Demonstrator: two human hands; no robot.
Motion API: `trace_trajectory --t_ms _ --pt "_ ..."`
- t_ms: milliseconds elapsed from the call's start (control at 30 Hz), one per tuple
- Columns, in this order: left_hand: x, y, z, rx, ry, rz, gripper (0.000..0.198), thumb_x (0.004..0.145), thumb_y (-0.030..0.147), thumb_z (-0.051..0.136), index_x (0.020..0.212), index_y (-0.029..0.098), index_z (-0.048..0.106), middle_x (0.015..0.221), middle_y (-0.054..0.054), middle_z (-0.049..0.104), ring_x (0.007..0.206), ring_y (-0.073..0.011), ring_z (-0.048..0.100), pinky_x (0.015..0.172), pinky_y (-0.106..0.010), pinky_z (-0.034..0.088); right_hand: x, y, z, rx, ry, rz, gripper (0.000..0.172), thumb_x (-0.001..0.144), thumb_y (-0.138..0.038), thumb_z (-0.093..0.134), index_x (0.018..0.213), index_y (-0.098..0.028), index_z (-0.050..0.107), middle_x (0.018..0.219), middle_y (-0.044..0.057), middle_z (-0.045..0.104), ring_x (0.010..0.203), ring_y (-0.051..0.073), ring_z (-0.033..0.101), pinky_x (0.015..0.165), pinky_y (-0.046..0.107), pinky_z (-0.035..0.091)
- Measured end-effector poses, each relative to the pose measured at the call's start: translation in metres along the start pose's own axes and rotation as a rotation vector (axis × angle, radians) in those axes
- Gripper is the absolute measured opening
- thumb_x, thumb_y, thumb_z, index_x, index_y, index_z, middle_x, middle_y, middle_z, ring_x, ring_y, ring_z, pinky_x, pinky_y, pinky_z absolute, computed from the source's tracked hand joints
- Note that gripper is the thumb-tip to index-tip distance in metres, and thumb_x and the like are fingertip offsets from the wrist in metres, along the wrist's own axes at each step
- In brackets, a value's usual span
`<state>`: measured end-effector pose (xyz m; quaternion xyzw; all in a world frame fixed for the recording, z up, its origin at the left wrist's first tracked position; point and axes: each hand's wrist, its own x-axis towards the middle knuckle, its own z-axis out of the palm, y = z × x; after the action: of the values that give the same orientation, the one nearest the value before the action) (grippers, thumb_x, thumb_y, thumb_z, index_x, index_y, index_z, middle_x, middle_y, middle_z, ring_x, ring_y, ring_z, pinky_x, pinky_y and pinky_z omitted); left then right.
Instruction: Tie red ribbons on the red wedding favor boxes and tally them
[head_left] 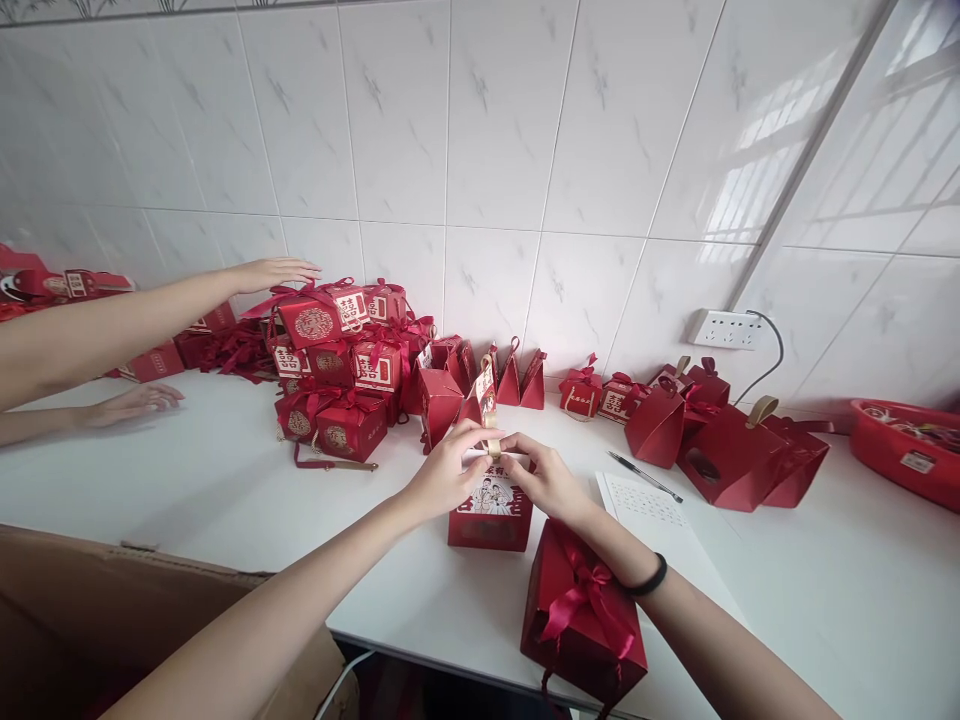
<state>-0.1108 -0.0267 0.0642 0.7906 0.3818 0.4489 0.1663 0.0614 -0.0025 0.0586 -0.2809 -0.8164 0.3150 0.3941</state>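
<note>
A red gift box (489, 530) with a cartoon couple printed on its front stands upright on the white table before me. A gold ribbon loop (493, 447) rises from its top. My left hand (452, 472) pinches the top from the left, thumb and fingers close to the ribbon. From the right, my right hand (546, 478) closes its fingertips on the same top edge, a black band round that wrist. The fingers partly hide the box's upper part. Below my right forearm lies a bigger red box with a ribbon bow (585, 610).
Stacked red boxes (352, 365) fill the back left, where a co-worker's hands (274, 273) reach in. More boxes (739, 450), a pen (645, 476), a paper sheet (652, 515) and a red basin (911, 460) are at right. A cardboard box (150, 610) stands front left.
</note>
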Motion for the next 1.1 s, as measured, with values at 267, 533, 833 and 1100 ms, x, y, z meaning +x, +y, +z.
trace_trajectory --t_ms 267,533,833,1100 --pt "0.004 0.006 -0.002 0.008 0.002 -0.100 0.032 0.076 0.006 0.045 0.102 0.020 0.058 0.093 -0.003 0.060 0.088 -0.0146 0.059 0.075 -0.028 0.052 0.002 0.000 -0.002 -0.020 -0.022 -0.019 0.017 0.085 -0.025 0.041 0.090 -0.017 0.055 0.064 -0.003 0.049 0.050 0.009 0.036 0.049 0.020 0.032" --pt "0.002 0.001 0.006 0.052 0.061 -0.079 0.030 0.079 0.010 0.040 0.103 0.020 0.054 0.097 -0.004 0.058 0.092 -0.0158 0.056 0.079 -0.030 0.050 0.005 0.000 -0.001 -0.139 -0.008 -0.013 0.017 0.081 -0.025 0.046 0.093 -0.017 0.055 0.074 -0.001 0.058 0.045 0.007 0.037 0.046 0.020 0.032" --pt "-0.017 -0.008 0.007 0.562 0.097 0.095 0.061 0.076 0.014 0.046 0.133 0.015 0.025 0.135 -0.020 0.032 0.125 -0.0335 0.032 0.095 -0.051 0.032 0.008 0.012 -0.044 -0.580 0.313 0.177 0.026 0.084 -0.032 0.044 0.097 -0.017 0.062 0.090 0.008 0.067 0.075 0.021 0.062 0.064 0.029 0.044" --pt "-0.024 -0.009 0.010 0.536 -0.354 0.091 0.037 0.074 0.014 0.050 0.110 0.019 0.052 0.118 -0.012 0.048 0.113 -0.0291 0.044 0.091 -0.047 0.039 0.006 0.036 -0.047 -0.858 0.186 0.313 0.044 0.082 -0.019 0.045 0.125 -0.013 0.042 0.069 0.007 0.064 0.058 0.025 0.060 0.051 0.028 0.034"
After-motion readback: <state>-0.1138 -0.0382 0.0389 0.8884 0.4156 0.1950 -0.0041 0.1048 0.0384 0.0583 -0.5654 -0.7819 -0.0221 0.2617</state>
